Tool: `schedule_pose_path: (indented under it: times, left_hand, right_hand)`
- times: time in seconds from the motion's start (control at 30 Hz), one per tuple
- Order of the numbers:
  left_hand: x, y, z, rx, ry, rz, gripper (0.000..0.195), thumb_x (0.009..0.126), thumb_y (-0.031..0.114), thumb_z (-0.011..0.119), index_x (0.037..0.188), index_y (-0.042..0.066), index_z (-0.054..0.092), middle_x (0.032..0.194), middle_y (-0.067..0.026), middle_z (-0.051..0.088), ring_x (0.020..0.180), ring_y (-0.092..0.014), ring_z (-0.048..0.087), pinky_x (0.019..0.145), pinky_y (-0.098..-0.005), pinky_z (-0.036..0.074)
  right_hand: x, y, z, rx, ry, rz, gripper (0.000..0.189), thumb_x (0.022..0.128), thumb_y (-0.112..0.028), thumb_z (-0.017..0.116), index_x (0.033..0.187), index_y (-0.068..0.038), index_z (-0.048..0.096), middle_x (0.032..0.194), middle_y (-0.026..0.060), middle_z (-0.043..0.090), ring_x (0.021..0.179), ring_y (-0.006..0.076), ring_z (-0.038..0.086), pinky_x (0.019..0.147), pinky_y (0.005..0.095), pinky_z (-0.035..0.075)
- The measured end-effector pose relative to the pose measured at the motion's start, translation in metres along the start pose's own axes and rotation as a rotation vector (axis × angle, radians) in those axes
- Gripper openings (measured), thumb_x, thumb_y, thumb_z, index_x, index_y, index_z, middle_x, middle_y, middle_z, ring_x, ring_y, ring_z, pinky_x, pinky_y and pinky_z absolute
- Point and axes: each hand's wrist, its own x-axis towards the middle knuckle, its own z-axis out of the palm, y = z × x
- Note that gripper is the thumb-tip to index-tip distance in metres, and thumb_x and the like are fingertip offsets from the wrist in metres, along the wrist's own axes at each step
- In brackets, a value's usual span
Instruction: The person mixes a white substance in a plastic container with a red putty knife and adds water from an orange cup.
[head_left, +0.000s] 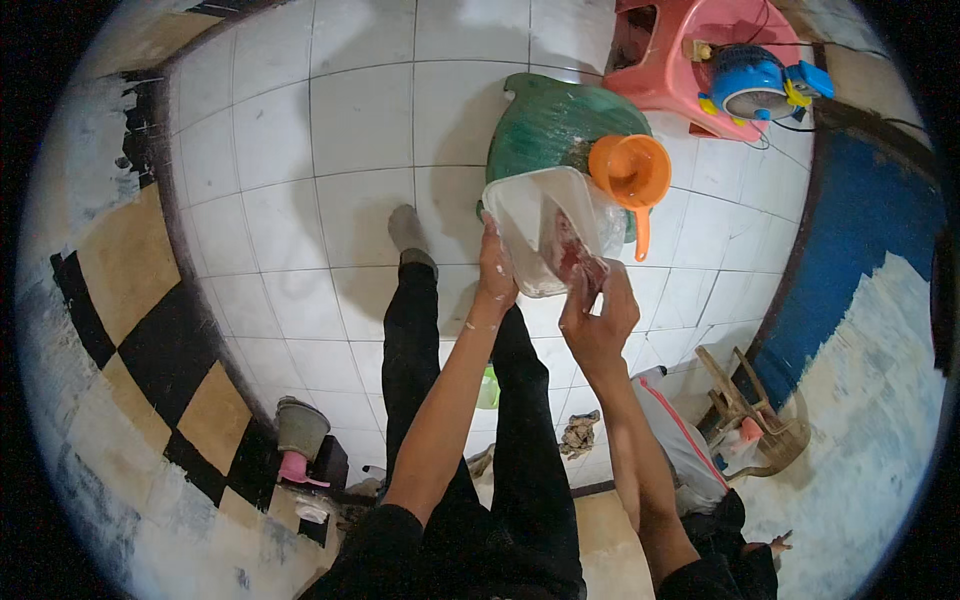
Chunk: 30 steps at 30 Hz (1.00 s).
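Note:
My left hand (496, 268) grips the left side of a white plastic container (517, 217), thumb along its wall. The container is tilted, its opening towards me, above a green plastic stool (559, 124). With the fingers of my right hand (604, 311) I pinch the near end of a limp, reddish, wet-looking piece (566, 240), whose far end lies inside the container. Whether it is raw meat or a stained plastic bag I cannot tell. Pale smears mark my left hand and wrist. A clear plastic bag (611, 217) shows just right of the container.
An orange dipper (630, 171) rests at the green stool's right edge. Behind stands a pink plastic stool (690, 45) with a blue fan (754, 82) and cables. A crumpled cloth (580, 435) lies on the tiles. A wooden stool (757, 420) and another person's hand (780, 541) are at lower right.

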Motion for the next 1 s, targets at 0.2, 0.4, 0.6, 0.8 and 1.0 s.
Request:
schedule_pose_path:
  times: [0.2,0.4,0.6,0.8,1.0]
  left_hand:
    - [-0.002,-0.005,-0.004,0.070,0.004,0.049,0.069,0.101,0.058,0.032,0.148,0.007,0.030,0.143,-0.0138,0.045,0.128,-0.028,0.049,0.108,-0.0418,0.041]
    - [0.006,-0.019,-0.019,-0.021,0.121,0.027,0.072,0.100,0.059,0.034,0.149,0.007,0.028,0.140,-0.0133,0.046,0.128,-0.027,0.047,0.109,-0.0409,0.037]
    - [0.005,-0.020,-0.011,-0.034,0.159,0.036,0.071,0.100,0.057,0.035,0.149,0.007,0.028,0.142,-0.0137,0.044,0.130,-0.028,0.044,0.110,-0.0411,0.035]
    - [0.011,-0.023,-0.009,-0.093,0.084,0.079,0.068,0.102,0.055,0.033,0.149,0.007,0.028,0.146,-0.0136,0.040,0.132,-0.028,0.042,0.111,-0.0394,0.033]
    - [0.028,-0.031,-0.031,-0.001,0.119,0.168,0.065,0.102,0.053,0.034,0.149,0.007,0.030,0.147,-0.0119,0.041,0.134,-0.029,0.041,0.112,-0.0417,0.033]
  right_hand:
    - [-0.014,0.010,0.000,0.051,0.118,0.006,0.018,0.081,0.002,0.067,0.098,-0.003,0.061,0.089,0.0165,0.065,0.074,0.0354,0.066,0.063,0.0402,0.053]
    - [-0.018,0.024,0.010,0.018,0.059,-0.091,0.029,0.078,0.005,0.070,0.104,-0.007,0.064,0.094,0.0139,0.068,0.083,0.0315,0.069,0.068,0.0369,0.056]
    - [-0.019,0.026,0.004,0.037,0.116,-0.119,0.030,0.079,0.004,0.071,0.106,-0.007,0.064,0.098,0.0131,0.070,0.084,0.0286,0.070,0.070,0.0347,0.057]
    - [-0.020,0.031,0.010,0.037,0.104,-0.088,0.022,0.081,0.003,0.068,0.102,-0.003,0.063,0.096,0.0149,0.070,0.084,0.0299,0.070,0.072,0.0351,0.056]
    - [-0.036,0.037,-0.004,0.505,0.206,0.461,0.011,0.093,-0.004,0.060,0.102,0.004,0.061,0.091,0.0106,0.067,0.082,0.0143,0.064,0.073,0.0284,0.053]
